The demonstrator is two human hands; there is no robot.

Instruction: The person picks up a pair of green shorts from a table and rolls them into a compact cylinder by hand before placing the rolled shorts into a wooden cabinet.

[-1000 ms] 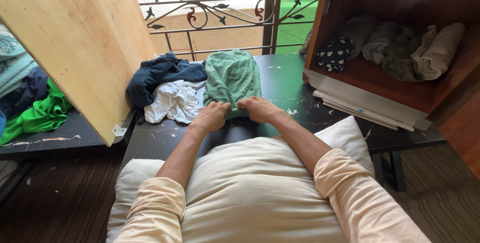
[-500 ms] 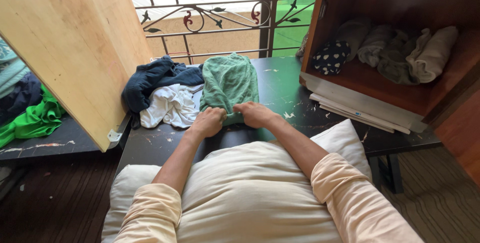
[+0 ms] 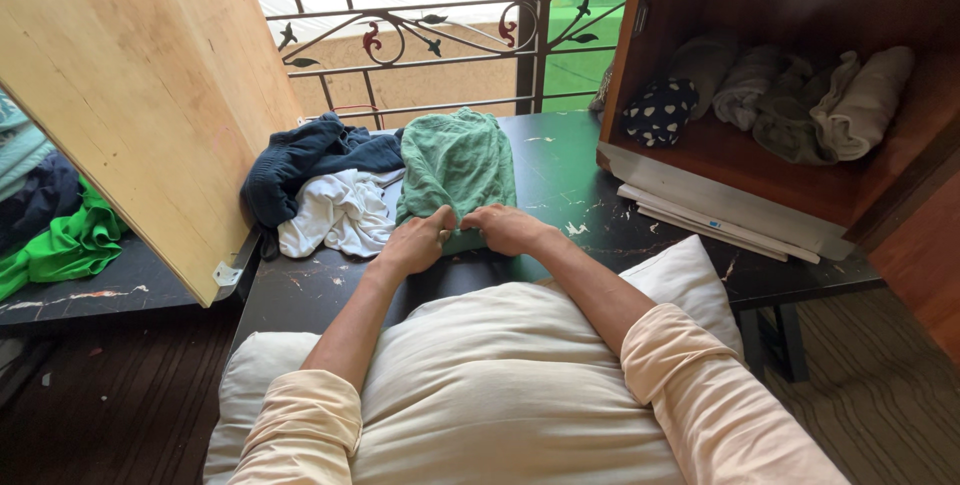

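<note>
Black table (image 3: 590, 160): scuffed top, laundry spread across it.
Cream pillow (image 3: 500, 385): at near table edge, under both forearms.
Wooden cupboard (image 3: 760, 160): on table at right, rolled cloths inside.
Navy garment (image 3: 310, 160), white garment (image 3: 335, 215): heaped left of green towel.
Green towel (image 3: 458, 165): mid-table, stretching away from fingers; near edge bunched beneath them.
Left hand (image 3: 415, 243), right hand (image 3: 510, 228): side by side, fingers curled, pinching towel's near edge.
</note>
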